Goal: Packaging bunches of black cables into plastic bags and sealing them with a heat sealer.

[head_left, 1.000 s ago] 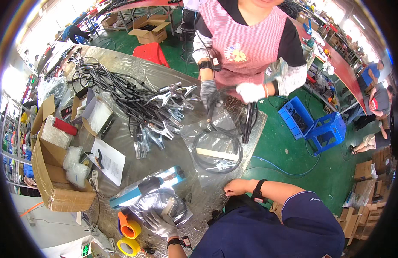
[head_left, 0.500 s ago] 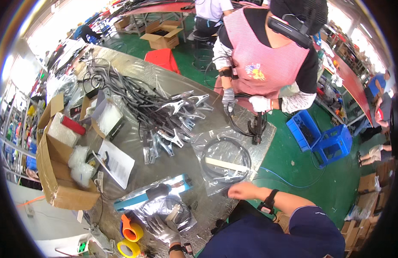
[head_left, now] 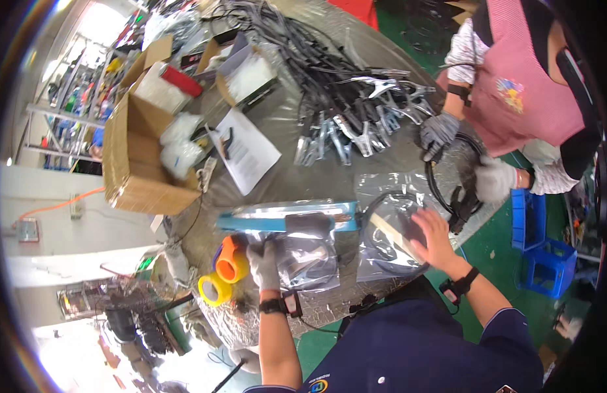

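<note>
My left hand (head_left: 264,263), in a grey-white glove, lies at the left edge of a clear plastic bag (head_left: 310,265) with a dark cable inside. Its fingers look stretched out against the bag; their tips are partly hard to make out. My bare right hand (head_left: 436,241) is open, fingers apart, over a second clear bag (head_left: 375,259). Inside that bag are a coiled black cable (head_left: 370,226) and a cream-coloured strip (head_left: 393,236). A blue-edged clear package (head_left: 251,219) lies just beyond my left hand, with a dark piece (head_left: 310,224) across it.
Orange tape dispenser (head_left: 231,261) and yellow tape roll (head_left: 213,290) sit left of my glove. Beyond are an open carton (head_left: 130,157), a paper sheet (head_left: 247,154) and cables with metal clamps (head_left: 362,134). Opposite, a co-worker's gloved hands (head_left: 439,134) handle a black cable coil (head_left: 477,141).
The view has swung, so the table sits differently in it. My right hand has moved from the table edge to over the bag with the coil. My left hand has shifted to its bag's left edge.
</note>
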Tool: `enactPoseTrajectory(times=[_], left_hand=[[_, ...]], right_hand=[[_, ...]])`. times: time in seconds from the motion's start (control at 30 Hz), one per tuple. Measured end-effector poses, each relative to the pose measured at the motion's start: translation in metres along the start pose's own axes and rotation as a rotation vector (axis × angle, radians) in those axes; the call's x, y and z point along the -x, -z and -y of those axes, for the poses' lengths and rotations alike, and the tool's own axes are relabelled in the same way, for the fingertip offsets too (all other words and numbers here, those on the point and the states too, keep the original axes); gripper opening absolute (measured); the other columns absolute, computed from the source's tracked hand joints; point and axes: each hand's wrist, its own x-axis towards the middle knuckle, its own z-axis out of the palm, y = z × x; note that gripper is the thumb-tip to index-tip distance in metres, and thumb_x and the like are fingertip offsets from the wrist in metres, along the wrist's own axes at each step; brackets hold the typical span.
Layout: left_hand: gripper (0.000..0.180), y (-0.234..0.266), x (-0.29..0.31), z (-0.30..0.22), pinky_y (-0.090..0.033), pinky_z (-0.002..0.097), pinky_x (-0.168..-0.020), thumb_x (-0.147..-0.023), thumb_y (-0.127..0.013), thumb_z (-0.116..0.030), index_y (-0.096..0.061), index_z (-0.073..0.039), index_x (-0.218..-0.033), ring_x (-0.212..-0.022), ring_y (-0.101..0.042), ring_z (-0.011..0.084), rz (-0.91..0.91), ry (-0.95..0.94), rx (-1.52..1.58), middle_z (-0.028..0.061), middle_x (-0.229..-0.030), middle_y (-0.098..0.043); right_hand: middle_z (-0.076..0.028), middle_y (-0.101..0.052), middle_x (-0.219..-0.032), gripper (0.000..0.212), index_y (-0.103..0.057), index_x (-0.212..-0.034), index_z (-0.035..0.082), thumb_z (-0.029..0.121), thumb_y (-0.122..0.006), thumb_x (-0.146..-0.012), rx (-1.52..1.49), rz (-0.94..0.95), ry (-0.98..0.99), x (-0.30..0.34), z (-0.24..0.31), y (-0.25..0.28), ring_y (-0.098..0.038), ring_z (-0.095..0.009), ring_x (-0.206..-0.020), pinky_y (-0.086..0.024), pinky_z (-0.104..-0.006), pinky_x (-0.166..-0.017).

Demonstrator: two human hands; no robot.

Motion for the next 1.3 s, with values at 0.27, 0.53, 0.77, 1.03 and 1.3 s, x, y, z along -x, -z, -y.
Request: enactPoseTrajectory(times=[0.27, 0.53, 0.77, 1.03, 1.3], left_hand=[[0.026, 0.054, 0.019, 0.009, -0.043, 0.023, -0.062, -0.085, -0.07, -0.023, -0.065, 0.0, -0.097, -0.069, -0.054, 0.008, 0.322, 0.171, 0.464, 0.0003, -0.081, -0.063], [0.019, 0.125, 0.115, -0.012, -0.046, 0.0235, -0.063, -0.082, -0.071, -0.009, -0.069, 0.0, -0.099, -0.069, -0.057, 0.0067, 0.44, 0.177, 0.358, -0.0002, -0.079, -0.066], [0.023, 0.191, 0.122, -0.018, -0.05, 0.0245, -0.07, -0.077, -0.076, -0.009, -0.071, -0.002, -0.098, -0.076, -0.061, 0.0067, 0.715, 0.047, 0.167, 0.002, -0.083, -0.07], [0.078, 0.076, 0.05, 0.063, -0.041, 0.0438, -0.102, -0.073, -0.076, -0.035, -0.043, -0.017, -0.14, -0.125, -0.048, 0.0353, 0.125, -0.333, -0.59, 0.0144, -0.137, -0.052], [0.076, 0.028, 0.105, 0.14, -0.036, 0.051, -0.107, -0.074, -0.07, -0.037, -0.044, -0.012, -0.141, -0.129, -0.045, 0.0368, 0.001, -0.466, -0.576, 0.0151, -0.138, -0.05]], right_hand=[[-0.011, -0.047, -0.137, 0.064, -0.047, -0.136, 0.013, 0.021, -0.072, -0.078, -0.079, 0.21, 0.258, -0.014, 0.038, -0.012, -0.041, -0.033, -0.13, -0.03, -0.0508, -0.107], [-0.018, -0.047, -0.137, 0.071, -0.042, -0.138, 0.006, 0.029, -0.075, -0.08, -0.492, 0.239, 0.357, -0.063, 0.136, -0.008, -0.043, -0.036, -0.128, -0.034, -0.0471, -0.106], [-0.014, -0.065, -0.114, 0.077, -0.045, -0.137, 0.007, 0.039, -0.079, -0.076, -0.55, 0.644, 0.688, -0.104, 0.22, 0.001, -0.06, -0.034, -0.108, -0.042, -0.0422, -0.099], [-0.01, -0.071, -0.089, 0.015, -0.068, -0.1, -0.003, 0.008, -0.066, -0.091, -0.949, 0.801, -0.427, -0.05, 0.147, -0.131, -0.066, -0.014, -0.074, -0.053, -0.0264, -0.065], [-0.008, -0.07, -0.092, 0.016, -0.065, -0.102, -0.001, 0.011, -0.067, -0.091, -0.994, 0.753, -0.574, -0.043, 0.122, -0.139, -0.067, -0.014, -0.078, -0.054, -0.0261, -0.068]])
